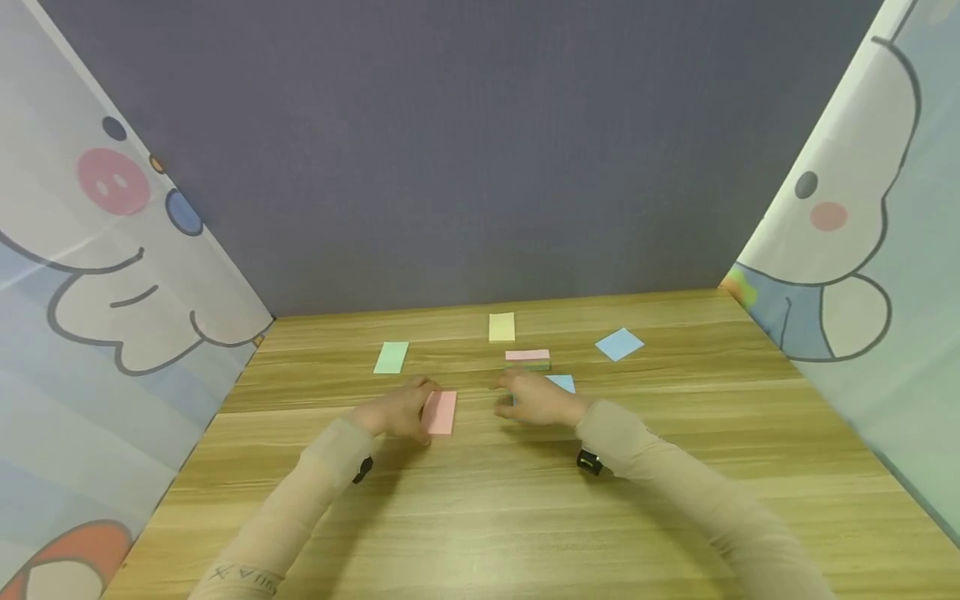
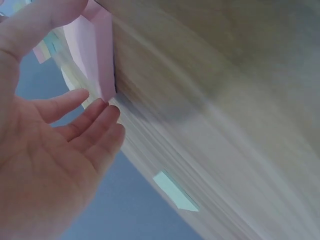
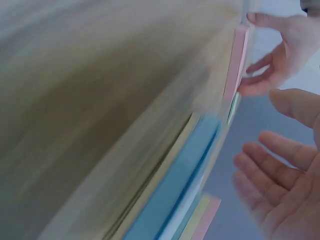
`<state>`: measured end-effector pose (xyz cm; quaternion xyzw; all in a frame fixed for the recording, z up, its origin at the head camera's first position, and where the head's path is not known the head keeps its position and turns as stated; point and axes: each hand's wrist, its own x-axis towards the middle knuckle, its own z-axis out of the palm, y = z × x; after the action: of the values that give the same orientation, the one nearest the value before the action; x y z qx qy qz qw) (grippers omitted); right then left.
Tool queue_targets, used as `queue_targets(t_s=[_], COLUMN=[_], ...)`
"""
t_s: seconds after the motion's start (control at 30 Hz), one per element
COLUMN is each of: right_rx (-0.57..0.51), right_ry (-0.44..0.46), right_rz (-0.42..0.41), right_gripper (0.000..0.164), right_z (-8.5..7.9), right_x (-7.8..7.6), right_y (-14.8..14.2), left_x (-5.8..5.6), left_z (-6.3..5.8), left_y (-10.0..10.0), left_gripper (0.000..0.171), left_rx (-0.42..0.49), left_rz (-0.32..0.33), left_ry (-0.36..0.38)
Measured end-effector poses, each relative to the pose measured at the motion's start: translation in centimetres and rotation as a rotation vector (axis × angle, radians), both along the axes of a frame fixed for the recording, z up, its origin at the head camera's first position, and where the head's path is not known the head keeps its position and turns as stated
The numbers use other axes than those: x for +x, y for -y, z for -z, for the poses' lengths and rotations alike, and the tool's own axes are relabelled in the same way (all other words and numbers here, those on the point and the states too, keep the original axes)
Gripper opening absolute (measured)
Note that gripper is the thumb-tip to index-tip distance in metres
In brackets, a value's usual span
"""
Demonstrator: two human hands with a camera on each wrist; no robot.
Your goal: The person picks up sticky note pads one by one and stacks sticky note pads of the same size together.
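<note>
A pink sticky note pad (image 1: 442,414) lies flat on the table. My left hand (image 1: 397,411) is at its left side, thumb and fingertips near its two ends with relaxed fingers; the left wrist view shows fingertips right at one end of the pad's pink block (image 2: 100,55). To the right, my right hand (image 1: 542,398) hovers above a blue pad (image 1: 562,382) and partly covers it. In the right wrist view that hand's fingers (image 3: 265,175) are loosely spread, holding nothing, beside the thick blue stack (image 3: 175,180). Just behind stands a pink-and-green stack (image 1: 527,356).
Farther back lie a light green pad (image 1: 392,357) on the left, a yellow pad (image 1: 502,327) in the middle and a turned blue pad (image 1: 619,344) on the right. A dark panel (image 1: 480,167) closes the table's back, with cartoon-printed sheets at both sides.
</note>
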<state>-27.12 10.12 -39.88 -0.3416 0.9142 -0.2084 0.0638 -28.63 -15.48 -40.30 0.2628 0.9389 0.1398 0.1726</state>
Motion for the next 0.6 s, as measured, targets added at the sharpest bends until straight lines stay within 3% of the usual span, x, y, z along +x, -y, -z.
queue_targets(t_s=[0.33,0.53,0.6], right_rx=[0.13,0.158,0.173], right_ry=[-0.038,-0.096,-0.104], right_rz=[-0.026,-0.054,-0.043], right_gripper=[0.06,0.031,0.029], right_z=[1.2,1.8,1.9], right_x=[-0.2,-0.2,-0.2], right_y=[5.5,7.2,7.4], left_x=[0.2,0.2,0.3], left_z=[-0.2,0.1,0.2], left_y=[0.7,0.7,0.8], left_gripper=[0.071,0.07,0.07], left_rx=[0.052,0.015,0.022], left_rz=[-0.016,-0.025,-0.022], left_ry=[0.01,-0.027,-0.038])
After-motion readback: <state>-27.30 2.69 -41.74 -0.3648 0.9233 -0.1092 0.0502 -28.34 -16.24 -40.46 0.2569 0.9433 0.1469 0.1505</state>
